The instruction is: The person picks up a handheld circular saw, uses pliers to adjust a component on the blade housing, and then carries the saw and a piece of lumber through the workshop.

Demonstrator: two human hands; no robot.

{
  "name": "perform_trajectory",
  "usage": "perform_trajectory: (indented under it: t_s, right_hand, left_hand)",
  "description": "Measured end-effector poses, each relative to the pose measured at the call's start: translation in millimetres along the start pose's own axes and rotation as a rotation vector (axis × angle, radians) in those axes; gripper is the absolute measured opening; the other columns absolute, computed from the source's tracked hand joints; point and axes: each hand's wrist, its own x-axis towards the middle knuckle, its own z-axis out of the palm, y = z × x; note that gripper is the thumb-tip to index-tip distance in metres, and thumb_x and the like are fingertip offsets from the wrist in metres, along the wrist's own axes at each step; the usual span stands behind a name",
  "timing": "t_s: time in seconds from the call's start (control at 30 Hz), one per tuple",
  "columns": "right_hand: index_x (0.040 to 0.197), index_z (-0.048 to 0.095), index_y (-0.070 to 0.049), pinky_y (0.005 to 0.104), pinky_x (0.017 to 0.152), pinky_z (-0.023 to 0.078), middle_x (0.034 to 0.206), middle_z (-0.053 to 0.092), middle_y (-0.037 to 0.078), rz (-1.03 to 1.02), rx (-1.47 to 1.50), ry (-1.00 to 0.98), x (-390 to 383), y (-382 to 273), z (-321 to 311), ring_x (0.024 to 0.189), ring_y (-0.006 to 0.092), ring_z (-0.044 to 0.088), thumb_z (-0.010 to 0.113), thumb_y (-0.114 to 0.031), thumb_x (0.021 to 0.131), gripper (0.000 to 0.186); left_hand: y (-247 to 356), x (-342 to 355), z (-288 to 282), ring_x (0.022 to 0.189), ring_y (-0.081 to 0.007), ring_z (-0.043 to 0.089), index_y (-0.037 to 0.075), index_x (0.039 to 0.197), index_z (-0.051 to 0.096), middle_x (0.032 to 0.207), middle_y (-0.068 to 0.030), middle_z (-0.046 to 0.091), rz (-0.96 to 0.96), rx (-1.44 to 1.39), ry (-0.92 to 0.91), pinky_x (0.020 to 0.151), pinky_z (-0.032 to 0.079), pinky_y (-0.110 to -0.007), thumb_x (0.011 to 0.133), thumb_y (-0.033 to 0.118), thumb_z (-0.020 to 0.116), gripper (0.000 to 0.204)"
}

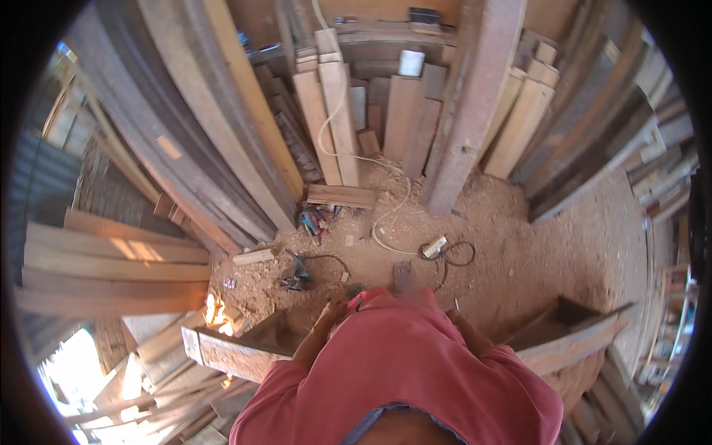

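My left hand (333, 311) is low at the left side of my red shirt (400, 348), close to my leg; its fingers are mostly hidden. My right hand (455, 317) is at the right side, partly behind the shirt, fingers hidden. A long wooden beam or trough (564, 341) runs beside me on both sides. A dark green power tool (295, 276) with a black cord lies on the floor in front of my left hand. A power strip (434, 247) with cords lies beyond my feet (403, 274).
Tall boards and posts (463, 141) lean all around in front. Stacked planks (111, 285) lie at the left, scrap wood (163, 378) at lower left. A short board (340, 195) and hand tools (314, 221) lie on the floor among wood shavings. A white cord snakes across the shavings.
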Motion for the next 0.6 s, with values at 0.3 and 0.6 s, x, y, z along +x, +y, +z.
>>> perform_trajectory:
  t_s: [0.3, 0.6]
  right_hand:
    - [0.116, 0.067, -0.010, 0.0401, 0.094, 0.048, 0.117, 0.067, 0.010, 0.090, 0.537, 0.298, 21, -60, 73, 0.110, 0.0271, 0.062, 0.056, -0.027, 0.091, 0.032]
    - [0.117, 0.066, -0.010, 0.0406, 0.095, 0.047, 0.122, 0.064, 0.013, 0.171, 0.412, 0.348, -12, -88, 76, 0.115, 0.0280, 0.060, 0.048, -0.028, 0.092, 0.036]
  left_hand:
    - [-32, 39, -48, 0.086, -0.0215, 0.067, 0.011, 0.123, 0.063, 0.105, -0.0113, 0.069, 0.049, 0.162, -0.146, 0.072, 0.053, -0.034, 0.077, 0.023, 0.067, 0.047]
    - [44, 101, -108, 0.082, -0.0207, 0.065, 0.001, 0.117, 0.062, 0.097, -0.0143, 0.069, 0.140, 0.108, -0.089, 0.069, 0.051, -0.033, 0.079, 0.015, 0.063, 0.041]
